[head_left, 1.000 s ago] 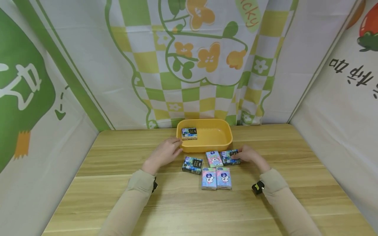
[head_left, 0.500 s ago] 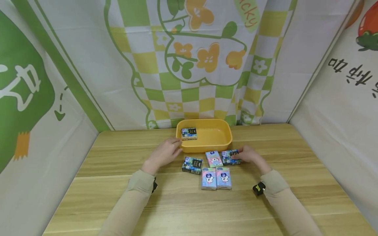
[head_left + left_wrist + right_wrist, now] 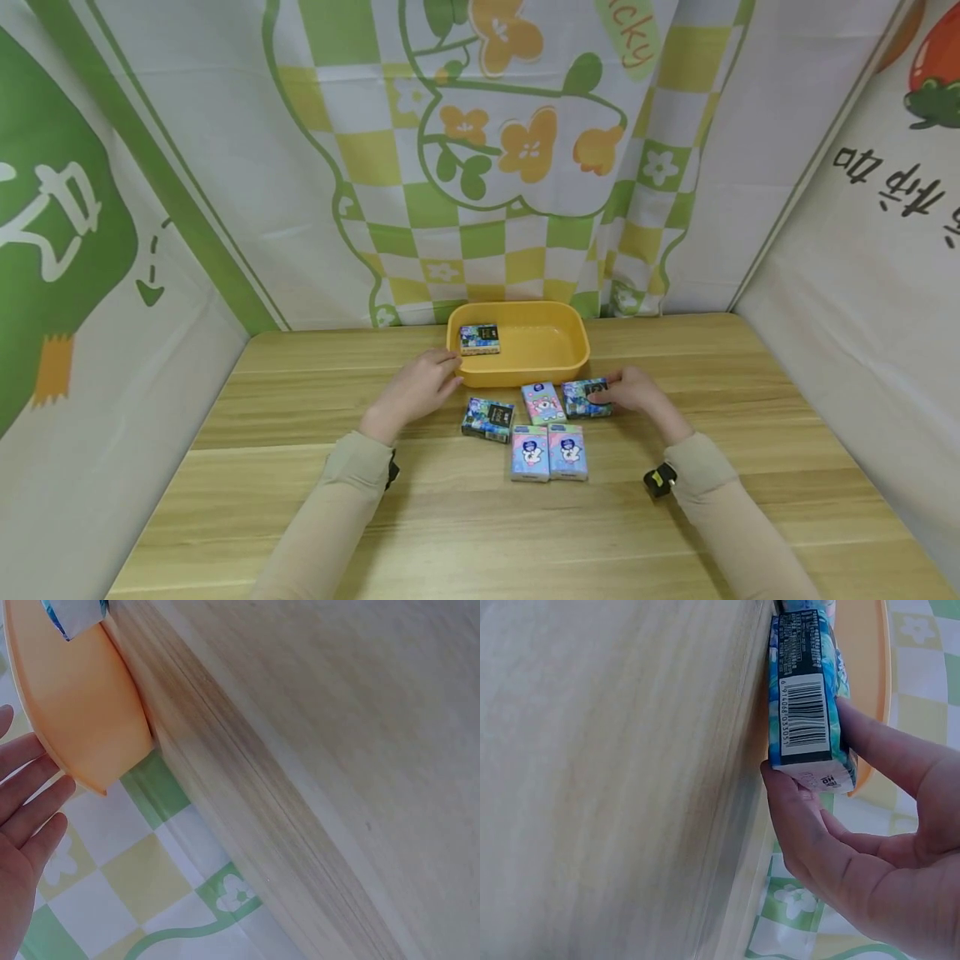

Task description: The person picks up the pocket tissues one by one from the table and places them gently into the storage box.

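My right hand (image 3: 634, 390) pinches the right end of a blue-and-black tissue pack (image 3: 582, 398). In the right wrist view, that tissue pack (image 3: 804, 712) shows its barcode side, with the thumb on one face and the fingers under its end. My left hand (image 3: 422, 387) has its fingers extended at the left front corner of the yellow tub (image 3: 525, 379); in the left wrist view, the fingertips lie along the tub's rim (image 3: 56, 761). Beside the held pack lies a pink-and-blue tissue pack (image 3: 543, 403) with a cartoon bear.
Inside the tub, at the left, sits another blue-and-black tissue pack (image 3: 480, 339). A similar pack (image 3: 488, 420) lies in front of the tub on the wooden table (image 3: 465, 533). Two bear-print packs (image 3: 530, 454) stand side by side nearer me. A patterned curtain (image 3: 480, 242) hangs behind.
The right hand has shifted the pinched tissue pack slightly right and up, leaving a little more space beside the bear-print pack. The left hand stays at the tub.
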Motion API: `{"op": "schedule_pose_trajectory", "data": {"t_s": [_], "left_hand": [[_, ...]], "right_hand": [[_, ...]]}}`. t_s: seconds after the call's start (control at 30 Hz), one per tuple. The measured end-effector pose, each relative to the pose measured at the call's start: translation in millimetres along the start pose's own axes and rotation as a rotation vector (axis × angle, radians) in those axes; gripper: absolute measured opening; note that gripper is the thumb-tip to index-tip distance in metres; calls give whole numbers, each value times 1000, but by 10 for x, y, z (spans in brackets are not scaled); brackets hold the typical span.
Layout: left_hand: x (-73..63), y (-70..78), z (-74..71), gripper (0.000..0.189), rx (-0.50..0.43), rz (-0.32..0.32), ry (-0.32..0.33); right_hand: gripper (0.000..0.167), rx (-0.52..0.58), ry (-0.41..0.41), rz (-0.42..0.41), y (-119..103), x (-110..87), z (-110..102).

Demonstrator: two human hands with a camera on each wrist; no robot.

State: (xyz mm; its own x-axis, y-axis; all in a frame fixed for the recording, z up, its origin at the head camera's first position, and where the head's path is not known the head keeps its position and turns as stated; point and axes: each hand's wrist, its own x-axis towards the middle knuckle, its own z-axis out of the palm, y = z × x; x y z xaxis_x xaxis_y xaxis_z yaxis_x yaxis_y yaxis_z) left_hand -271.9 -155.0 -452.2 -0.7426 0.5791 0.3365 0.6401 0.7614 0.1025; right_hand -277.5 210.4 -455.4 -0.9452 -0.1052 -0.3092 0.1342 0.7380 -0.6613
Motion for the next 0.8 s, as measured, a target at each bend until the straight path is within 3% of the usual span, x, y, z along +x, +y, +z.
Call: {"op": "schedule_pose_trajectory", "data": {"t_s": [0.5, 0.8], "left_hand": [[3, -13, 14, 36, -6, -1, 1], [-1, -12, 6, 36, -1, 3, 3]], "right_hand": [[49, 17, 50, -18, -18, -59, -44], [56, 27, 34, -19, -28, -95, -71]]}}
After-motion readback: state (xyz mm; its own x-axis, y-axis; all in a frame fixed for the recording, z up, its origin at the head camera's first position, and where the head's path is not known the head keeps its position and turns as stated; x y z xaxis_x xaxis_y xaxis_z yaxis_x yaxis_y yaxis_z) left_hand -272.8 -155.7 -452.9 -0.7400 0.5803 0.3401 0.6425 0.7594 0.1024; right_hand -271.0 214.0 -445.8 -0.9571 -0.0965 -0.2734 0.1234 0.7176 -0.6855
